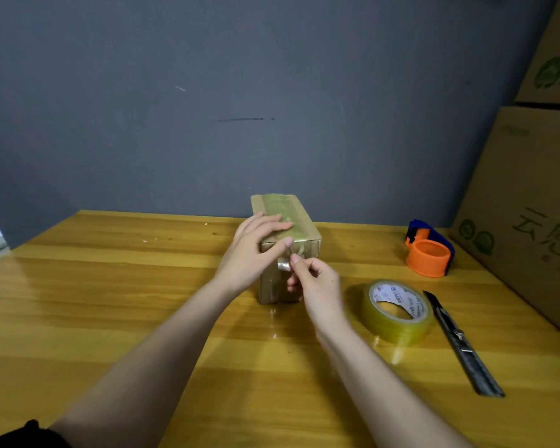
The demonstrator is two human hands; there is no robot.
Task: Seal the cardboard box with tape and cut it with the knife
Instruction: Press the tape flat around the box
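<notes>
Both bare forearms enter from the near edge of the yellow wooden tabletop [110, 286] and meet at the small brown cardboard box [307, 234], which sits mid-table toward the far edge, long axis running away from the camera. Clear glossy tape strip [282, 215] already runs along the box top and folds down over its near end.

Left hand [256, 250]: fingers together, laid flat on the box top, thumb pressed at the near top edge, steadying. Right hand [317, 286]: thumb and forefinger pinching the loose shiny tape end [283, 265] at the near face, just below the left thumb; other fingers curled.

Roll of clear packing tape [396, 312] lies flat to the right of the box, not visibly joined to the strip (hard to tell with clear tape). Grey metal utility knife [463, 344] lies just right of the roll, long axis near-to-far, handle end toward the near edge; right hand is nearer. Orange-and-blue tape dispenser [429, 253] sits farther back right.

Judgement: tape end being smoothed down; knife untouched.
</notes>
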